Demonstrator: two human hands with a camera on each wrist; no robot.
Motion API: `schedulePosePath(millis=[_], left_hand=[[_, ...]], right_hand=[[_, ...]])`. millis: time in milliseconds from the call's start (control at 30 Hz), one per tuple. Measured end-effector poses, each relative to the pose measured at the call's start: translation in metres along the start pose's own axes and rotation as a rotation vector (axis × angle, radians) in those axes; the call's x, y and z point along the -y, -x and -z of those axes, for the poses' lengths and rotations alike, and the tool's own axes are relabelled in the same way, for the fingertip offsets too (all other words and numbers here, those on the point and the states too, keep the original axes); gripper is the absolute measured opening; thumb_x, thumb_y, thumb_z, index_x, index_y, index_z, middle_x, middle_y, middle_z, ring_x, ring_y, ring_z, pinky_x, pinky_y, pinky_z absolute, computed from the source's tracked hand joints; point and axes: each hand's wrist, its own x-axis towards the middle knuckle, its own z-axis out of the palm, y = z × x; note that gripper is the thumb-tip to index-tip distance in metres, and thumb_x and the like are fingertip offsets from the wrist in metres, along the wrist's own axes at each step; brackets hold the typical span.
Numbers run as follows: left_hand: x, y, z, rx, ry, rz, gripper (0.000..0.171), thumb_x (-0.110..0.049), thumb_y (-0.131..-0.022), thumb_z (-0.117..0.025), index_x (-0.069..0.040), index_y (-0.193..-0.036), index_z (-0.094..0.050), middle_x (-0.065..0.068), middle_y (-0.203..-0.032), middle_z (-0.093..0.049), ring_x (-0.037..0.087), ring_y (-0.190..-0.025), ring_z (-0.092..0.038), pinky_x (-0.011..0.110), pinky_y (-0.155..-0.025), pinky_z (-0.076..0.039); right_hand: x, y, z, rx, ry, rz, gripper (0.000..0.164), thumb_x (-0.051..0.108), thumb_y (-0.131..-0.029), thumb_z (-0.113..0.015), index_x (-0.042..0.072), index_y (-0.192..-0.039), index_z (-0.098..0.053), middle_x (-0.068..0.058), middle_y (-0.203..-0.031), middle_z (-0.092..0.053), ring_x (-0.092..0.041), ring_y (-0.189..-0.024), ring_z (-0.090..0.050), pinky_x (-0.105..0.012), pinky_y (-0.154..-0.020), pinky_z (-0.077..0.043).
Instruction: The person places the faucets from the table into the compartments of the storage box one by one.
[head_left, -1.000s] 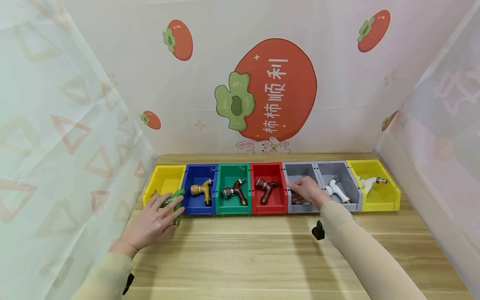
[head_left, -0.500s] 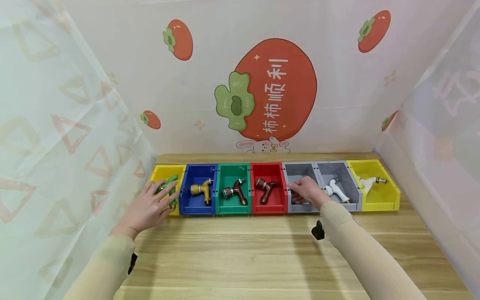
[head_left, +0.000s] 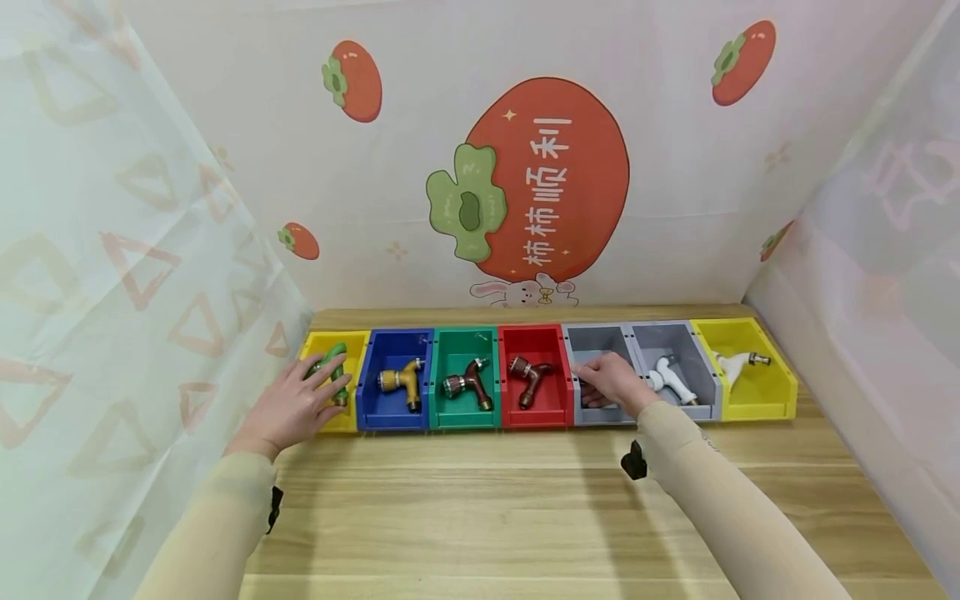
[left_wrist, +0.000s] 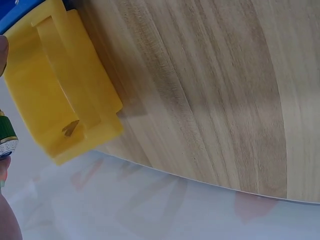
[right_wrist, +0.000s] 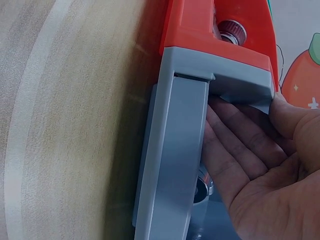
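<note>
My left hand point(head_left: 288, 404) holds a green faucet point(head_left: 340, 385) by its knob end over the leftmost yellow bin point(head_left: 341, 425). In the left wrist view the faucet's green and silver knob point(left_wrist: 7, 132) shows at the left edge between fingertips, beside the yellow bin. My right hand point(head_left: 617, 379) reaches into the left grey bin point(head_left: 600, 337), at the wall it shares with the red bin. The right wrist view has its fingers point(right_wrist: 240, 135) inside that wall and the thumb at its upper edge, gripping it. Below the fingers, a metallic fitting point(right_wrist: 202, 187) partly shows.
Along the row, a yellow faucet point(head_left: 408, 383) lies in the blue bin, brown faucets in the green and red bins point(head_left: 532, 333), and white ones point(head_left: 675, 383) in the right grey and right yellow bins point(head_left: 772, 412). Printed sheets hang behind and at both sides of the wooden table point(head_left: 480, 508).
My left hand has carried the green faucet from the yellow bin's front edge back and slightly left, over the bin. The right hand stays at the grey bin's wall.
</note>
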Motion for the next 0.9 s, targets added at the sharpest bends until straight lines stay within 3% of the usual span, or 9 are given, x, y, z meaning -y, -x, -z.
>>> schedulePosePath(millis=[100, 500, 800, 900], left_hand=[[0.0009, -0.0031, -0.0025, 0.022, 0.000, 0.027, 0.058, -0.037, -0.079, -0.085, -0.009, -0.129, -0.072, 0.019, -0.147, -0.056, 0.049, -0.125, -0.055, 0.065, -0.102, -0.046], [-0.0007, -0.0033, -0.0087, 0.177, 0.044, 0.130, 0.059, -0.041, -0.084, -0.084, -0.012, -0.134, -0.070, 0.017, -0.149, -0.055, 0.048, -0.128, -0.054, 0.062, -0.107, -0.044], [-0.0018, -0.0028, -0.0103, 0.185, 0.087, 0.154, 0.058, -0.037, -0.081, -0.086, -0.008, -0.130, -0.072, 0.019, -0.147, -0.056, 0.048, -0.125, -0.056, 0.063, -0.104, -0.046], [-0.0027, -0.0039, -0.0099, 0.217, 0.125, 0.176, 0.057, -0.036, -0.083, -0.085, -0.007, -0.130, -0.071, 0.019, -0.148, -0.055, 0.048, -0.127, -0.055, 0.061, -0.103, -0.048]], right_hand=[[-0.0002, -0.0001, -0.0002, -0.001, -0.001, -0.003, 0.041, 0.033, -0.106, -0.058, 0.002, -0.082, -0.070, -0.019, -0.086, -0.069, -0.034, -0.082, -0.072, -0.038, -0.069, -0.063], [0.0010, 0.0028, -0.0010, -0.005, 0.031, 0.007, 0.044, 0.033, -0.107, -0.057, 0.000, -0.080, -0.067, -0.017, -0.085, -0.068, -0.032, -0.080, -0.072, -0.039, -0.071, -0.063], [0.0013, 0.0034, -0.0015, -0.008, 0.036, 0.008, 0.043, 0.033, -0.106, -0.057, 0.001, -0.079, -0.068, -0.018, -0.086, -0.068, -0.032, -0.081, -0.072, -0.041, -0.072, -0.063], [0.0017, 0.0041, -0.0012, -0.005, 0.050, 0.019, 0.044, 0.032, -0.107, -0.056, 0.000, -0.079, -0.067, -0.018, -0.086, -0.068, -0.031, -0.081, -0.072, -0.040, -0.072, -0.063]])
